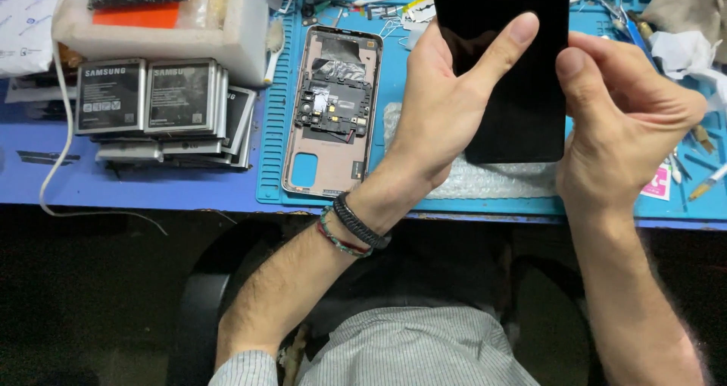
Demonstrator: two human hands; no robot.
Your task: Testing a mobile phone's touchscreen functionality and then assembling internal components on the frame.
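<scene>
Two hands on one thing: a black phone screen panel (503,60), held up over the blue work mat (394,90), glass face toward the camera, top edge cut off by the frame.

Long axis of the panel runs 12 to 6 o'clock, bottom edge low, hanging just above a patch of bubble wrap (485,178).

Left hand (443,117) sits at the panel's 8 o'clock. Thumb laid across the glass pointing toward 1 o'clock, tip near the panel's middle; fingers hidden behind, so it reads as a pinch on the left edge, thumb in front, fingers at the back.

Right hand (625,125) sits at the panel's 3 to 4 o'clock. Thumb tip touches the right edge; fingers curled behind. Also a pinch, though how firm I cannot tell.

Both are in contact, neither nearer. The left covers more of the face.

From the left hand, at 9 o'clock, an opened phone body (332,113) lies flat on the mat, back off, boards showing, its long axis also 12 to 6. Further toward 9 o'clock, off the mat, a stack of flat phone batteries (163,102). Small tools (700,140) lie at 3 o'clock of the right hand.
</scene>
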